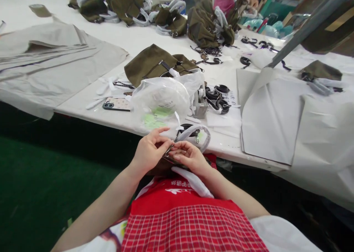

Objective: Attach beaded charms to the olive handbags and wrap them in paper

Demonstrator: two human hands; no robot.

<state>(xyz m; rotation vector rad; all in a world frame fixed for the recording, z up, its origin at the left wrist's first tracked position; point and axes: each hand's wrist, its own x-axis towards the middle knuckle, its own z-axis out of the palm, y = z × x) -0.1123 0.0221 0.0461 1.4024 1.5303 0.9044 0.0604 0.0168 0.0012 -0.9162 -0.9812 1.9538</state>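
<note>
At the table's front edge, my left hand [151,148] pinches a small metal clasp [168,151] between thumb and fingers. Touching the same clasp from the other side is my right hand [189,155], its fingers bent together. Beneath both hands lies a dark brown bag, mostly hidden by them. A grey-wrapped handle [205,137] curves up just beyond my right hand, with a coiled black strap [190,130] inside its loop. A white tag [178,121] stands up beside the strap.
Clear plastic bags [163,97] lie ahead, beside a phone [117,103] and coiled black straps [217,97]. An olive bag [152,64] sits behind them. Paper sheets [271,119] cover the right, grey sheets [61,56] the left. Across the table stands a person [228,1] near more olive bags [203,21].
</note>
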